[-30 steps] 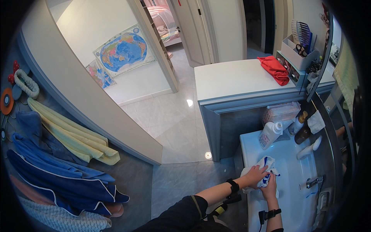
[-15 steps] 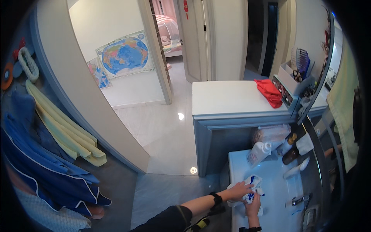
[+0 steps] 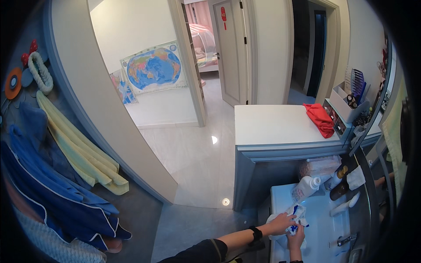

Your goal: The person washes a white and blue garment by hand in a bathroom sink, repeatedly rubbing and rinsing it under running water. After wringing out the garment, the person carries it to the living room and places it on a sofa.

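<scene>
A crumpled white cloth with blue patches (image 3: 300, 213) is bunched between my two hands over the left side of the white washbasin (image 3: 321, 223). My left hand (image 3: 280, 223) reaches in from the left, its fingers closed on the cloth. Just below it, my right hand (image 3: 296, 238) comes up from the lower edge and grips the same cloth. More pale fabric (image 3: 274, 218) shows by my left wrist at the basin's rim. Close beyond the hands stands a white bottle (image 3: 305, 188) on the basin's far edge.
Right of the basin is a chrome faucet (image 3: 346, 239); a white-handled item (image 3: 344, 205) lies near it. Brown bottles (image 3: 339, 190) and a plastic-wrapped pack (image 3: 320, 166) stand behind. A white-topped cabinet (image 3: 272, 125) holds a red cloth (image 3: 320, 119). Towels (image 3: 83, 144) hang at left.
My view has shifted, so the room sits farther right and lower in the picture. Both hands still hold the cloth over the basin, with the fingers slightly moved on it.
</scene>
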The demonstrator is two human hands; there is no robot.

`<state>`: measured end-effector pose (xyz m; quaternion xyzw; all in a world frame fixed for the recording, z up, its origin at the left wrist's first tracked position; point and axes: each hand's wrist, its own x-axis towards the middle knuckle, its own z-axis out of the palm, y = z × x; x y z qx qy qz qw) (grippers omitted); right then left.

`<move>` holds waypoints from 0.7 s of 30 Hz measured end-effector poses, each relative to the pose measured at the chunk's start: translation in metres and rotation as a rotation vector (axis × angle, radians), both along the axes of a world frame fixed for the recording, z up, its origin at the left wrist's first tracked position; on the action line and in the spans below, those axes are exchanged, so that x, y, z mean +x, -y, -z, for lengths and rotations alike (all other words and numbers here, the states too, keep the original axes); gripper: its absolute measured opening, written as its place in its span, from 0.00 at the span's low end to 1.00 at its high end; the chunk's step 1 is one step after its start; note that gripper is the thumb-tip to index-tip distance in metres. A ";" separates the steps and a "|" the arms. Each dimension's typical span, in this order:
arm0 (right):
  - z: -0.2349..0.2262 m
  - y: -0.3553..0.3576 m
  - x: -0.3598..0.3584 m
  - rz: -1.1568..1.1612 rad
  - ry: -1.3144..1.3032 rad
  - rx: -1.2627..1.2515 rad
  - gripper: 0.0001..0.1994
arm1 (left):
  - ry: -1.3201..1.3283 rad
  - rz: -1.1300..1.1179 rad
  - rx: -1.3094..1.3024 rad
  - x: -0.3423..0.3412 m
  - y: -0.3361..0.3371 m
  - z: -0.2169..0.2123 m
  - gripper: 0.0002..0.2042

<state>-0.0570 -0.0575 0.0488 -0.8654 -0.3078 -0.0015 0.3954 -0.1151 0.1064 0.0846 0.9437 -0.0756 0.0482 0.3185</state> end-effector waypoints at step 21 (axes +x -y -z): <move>-0.006 0.007 0.019 -0.029 -0.222 -0.083 0.25 | 0.071 -0.112 -0.025 0.022 0.013 0.011 0.29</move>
